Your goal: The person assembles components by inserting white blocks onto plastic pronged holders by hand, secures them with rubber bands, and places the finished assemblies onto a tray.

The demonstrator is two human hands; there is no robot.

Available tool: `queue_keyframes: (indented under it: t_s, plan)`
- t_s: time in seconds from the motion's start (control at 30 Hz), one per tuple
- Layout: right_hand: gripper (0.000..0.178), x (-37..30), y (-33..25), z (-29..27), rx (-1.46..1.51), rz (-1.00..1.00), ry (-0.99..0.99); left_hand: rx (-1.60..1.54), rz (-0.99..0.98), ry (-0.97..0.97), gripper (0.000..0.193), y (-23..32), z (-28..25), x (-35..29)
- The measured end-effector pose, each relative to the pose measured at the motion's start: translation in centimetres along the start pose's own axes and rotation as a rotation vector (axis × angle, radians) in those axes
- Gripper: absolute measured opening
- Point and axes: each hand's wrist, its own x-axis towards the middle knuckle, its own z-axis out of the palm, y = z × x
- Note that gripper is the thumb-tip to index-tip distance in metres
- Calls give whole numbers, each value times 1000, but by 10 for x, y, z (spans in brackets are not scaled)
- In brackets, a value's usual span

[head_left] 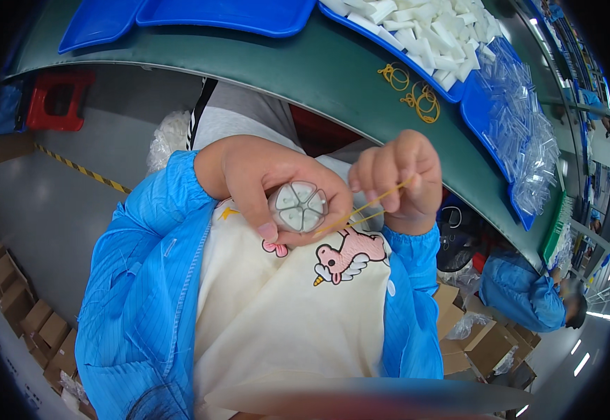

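My left hand [266, 168] is closed around a round bundle of clear tubes [298, 206], held before my chest. The end facing up shows several wedge-shaped sections with whitish fill. A yellow rubber band [376, 200] runs taut from beside the bundle to my right hand [404, 171]. There my fingers pinch it and pull it out to the right. How far the band goes round the bundle is hidden by my left hand. More yellow rubber bands [425, 103] lie loose on the green table [284, 66].
A blue tray [382, 35] heaped with white foam pieces [438, 31] stands on the table. Beside it, another blue tray [483, 133] holds clear plastic tubes [522, 133]. A red stool [59, 101] and cardboard boxes [18, 294] are at left. A person in blue [522, 290] is at right.
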Motion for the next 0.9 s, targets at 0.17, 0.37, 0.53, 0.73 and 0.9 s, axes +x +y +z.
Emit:
queue_keyframes:
  t_s: [0.17,0.37,0.53,0.73,0.9]
  plan:
    - [19,1,20,6,117,114,59,32,0,-125,28,5,0,8]
    - [16,11,-6,-6,-229,173,279,464,-236,208,34,14,3,4]
    - [9,37,-24,45,-1120,228,134,1032,-358,584,51,-8,-19,1]
    - [15,26,-41,54,-1459,6,-430,302,-3,606,46,-1,-7,-24]
    - [9,22,-25,38,-1353,-109,-257,119,361,746,48,-7,1,-12]
